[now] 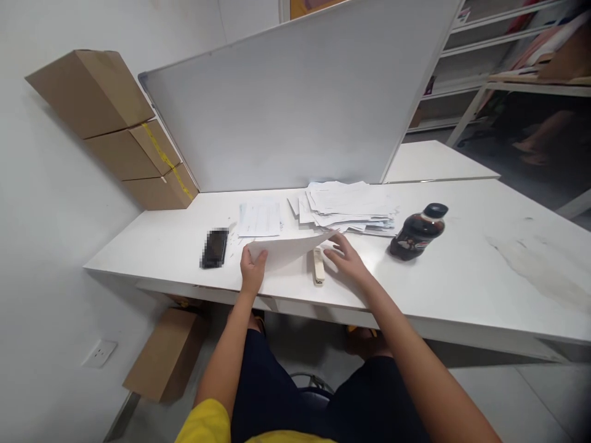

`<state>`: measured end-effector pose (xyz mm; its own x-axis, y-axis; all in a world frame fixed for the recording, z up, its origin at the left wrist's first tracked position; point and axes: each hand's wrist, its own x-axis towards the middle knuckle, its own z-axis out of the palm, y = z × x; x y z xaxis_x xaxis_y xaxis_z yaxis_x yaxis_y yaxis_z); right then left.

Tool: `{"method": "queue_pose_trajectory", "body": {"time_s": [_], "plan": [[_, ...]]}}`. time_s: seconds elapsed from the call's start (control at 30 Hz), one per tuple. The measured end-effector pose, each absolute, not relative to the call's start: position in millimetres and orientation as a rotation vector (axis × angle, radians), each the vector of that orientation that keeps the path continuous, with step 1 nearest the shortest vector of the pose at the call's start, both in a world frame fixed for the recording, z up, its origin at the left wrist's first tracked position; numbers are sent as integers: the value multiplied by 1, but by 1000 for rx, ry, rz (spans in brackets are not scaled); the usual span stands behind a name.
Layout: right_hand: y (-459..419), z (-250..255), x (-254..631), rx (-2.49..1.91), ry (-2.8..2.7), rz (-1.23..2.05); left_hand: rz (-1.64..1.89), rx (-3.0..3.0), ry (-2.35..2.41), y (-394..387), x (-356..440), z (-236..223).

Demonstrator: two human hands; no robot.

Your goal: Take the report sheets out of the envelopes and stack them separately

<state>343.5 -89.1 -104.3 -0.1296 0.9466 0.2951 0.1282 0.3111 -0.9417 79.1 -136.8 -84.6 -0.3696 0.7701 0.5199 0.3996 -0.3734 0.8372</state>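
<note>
A white sheet of paper (289,251) is raised off the desk, bowed between my hands. My left hand (253,269) pinches its left edge, thumb on top. At the sheet's far right corner is my right hand (345,257), its fingers at the paper and its thumb apart from them. Just left of that hand, a cream stapler (318,266) lies on the desk, its far end close to the paper. Behind the raised sheet are a messy stack of papers (348,206) and, further left, a small flat pile of printed sheets (259,219).
A dark cola bottle (417,232) stands tilted in view on the white desk (462,271), right of my hands. A black phone (215,248) lies to the left. Cardboard boxes (115,135) are stacked against the wall, and a whiteboard (281,117) borders the back.
</note>
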Motion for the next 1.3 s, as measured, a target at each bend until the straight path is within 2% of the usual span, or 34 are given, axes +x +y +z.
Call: {"method": "queue_pose_trajectory", "body": {"time_s": [0.2,0.37,0.5,0.6,0.73,0.83,1.07,1.3], "plan": [[-89,-94,341,-985,-1440,953,1678,1513,1502,-139,86,-84],[-90,-39,353,-850,-1344,817,1950,1447,1476,-141,116,-49],[-126,-3,384,-840,-1390,981,1776,1507,1339,-149,138,-29],[-176,-18,407,-1029,-1182,1090,1522,1423,1365,-169,144,-44],[-244,-75,421,-1299,-859,1333,1190,1299,1482,-203,148,-84],[-270,-105,423,-1338,-765,1461,1033,1307,1491,-218,155,-99],[-258,-115,445,-1476,-807,1245,827,1391,1679,-216,169,-77],[-251,-112,460,-1566,-803,1174,675,1608,1775,-217,175,-69]]}}
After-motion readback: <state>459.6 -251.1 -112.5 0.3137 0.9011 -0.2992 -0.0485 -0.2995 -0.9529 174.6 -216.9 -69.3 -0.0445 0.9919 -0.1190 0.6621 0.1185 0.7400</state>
